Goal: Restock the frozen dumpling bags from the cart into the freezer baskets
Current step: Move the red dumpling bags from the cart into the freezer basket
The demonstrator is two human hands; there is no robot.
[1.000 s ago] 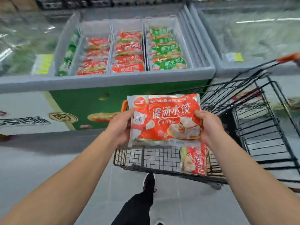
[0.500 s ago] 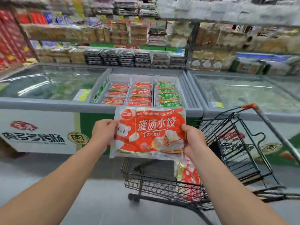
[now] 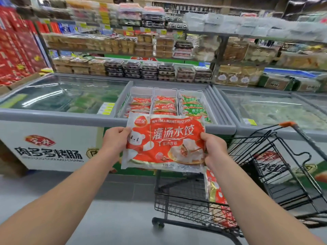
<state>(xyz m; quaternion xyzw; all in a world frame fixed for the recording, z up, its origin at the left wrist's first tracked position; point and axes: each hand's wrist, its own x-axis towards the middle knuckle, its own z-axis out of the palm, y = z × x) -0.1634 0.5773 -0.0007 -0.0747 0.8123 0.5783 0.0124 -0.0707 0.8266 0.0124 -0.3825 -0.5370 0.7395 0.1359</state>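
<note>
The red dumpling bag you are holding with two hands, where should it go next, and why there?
Probably forward and down into a red-bag basket of the open freezer. The left hand and right hand grip the red dumpling bag by its side edges, in the air in front of the freezer. The right-hand basket holds green bags, so red belongs with red.

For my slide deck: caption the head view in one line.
Both hands, left and right, hold a red dumpling bag above the cart, facing the open freezer baskets.
</note>
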